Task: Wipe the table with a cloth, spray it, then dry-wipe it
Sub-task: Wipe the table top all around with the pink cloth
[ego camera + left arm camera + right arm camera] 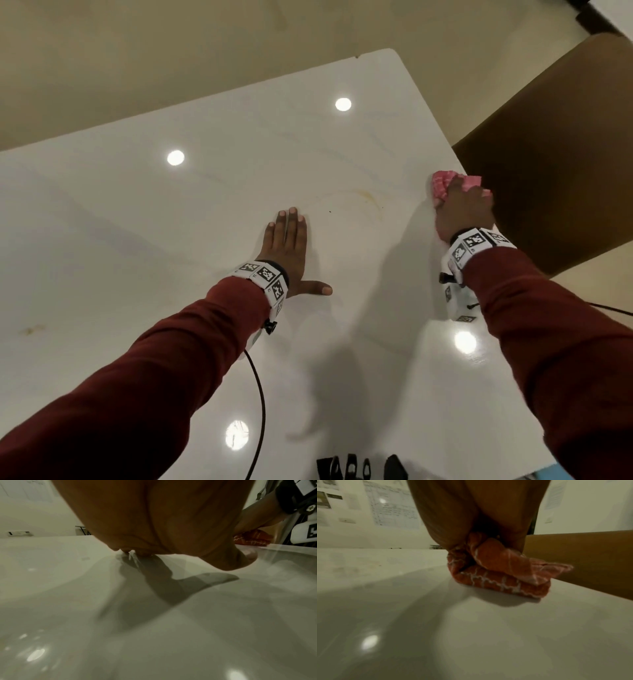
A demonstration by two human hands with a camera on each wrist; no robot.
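Note:
A glossy white table [212, 205] fills the head view. My right hand [464, 209] grips a bunched pink cloth [442, 186] with white lines and presses it on the table near the right edge. The right wrist view shows the cloth [501, 577] folded under my fingers on the table [471, 635]. My left hand [287, 240] lies flat on the table's middle, fingers straight and together, thumb out to the right. In the left wrist view my palm [163, 520] rests on the surface [154, 628], with the cloth [250, 539] beyond it at right. No spray bottle shows.
A faint yellowish stain [368, 197] and a dark speck [330, 212] mark the table between my hands; another yellowish smear [32, 330] sits at the left. A brown chair [555, 144] stands against the table's right edge. Dark objects [359, 467] lie at the near edge.

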